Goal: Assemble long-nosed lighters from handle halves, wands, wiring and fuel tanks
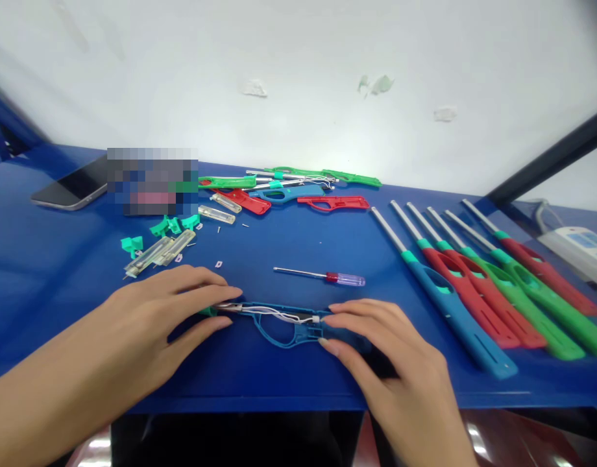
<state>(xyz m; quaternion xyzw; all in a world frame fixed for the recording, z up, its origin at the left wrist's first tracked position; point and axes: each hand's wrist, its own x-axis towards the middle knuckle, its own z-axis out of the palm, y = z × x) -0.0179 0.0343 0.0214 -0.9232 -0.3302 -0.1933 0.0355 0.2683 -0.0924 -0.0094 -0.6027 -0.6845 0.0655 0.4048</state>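
Observation:
Near the table's front edge lies an opened blue lighter half-shell (274, 340) with a trigger loop. White wires (274, 314) run along its inside to a small white connector (315, 319). My left hand (167, 318) pinches the metal tube (229, 307) at the left end, where a bit of green collar (208, 312) shows. Fingers of my right hand (400, 357) close on the shell's handle end, beside the connector; most of that end is hidden under the hand. Just beyond lies a small screwdriver (344, 279) with a clear purple handle.
Several assembled lighters (454, 311) lie slanted at the right, near a white power strip (581, 250). At the back are loose shell halves (335, 203) and metal tubes. Clear fuel tanks (176, 248), green triggers (132, 245) and a phone (72, 185) lie on the left.

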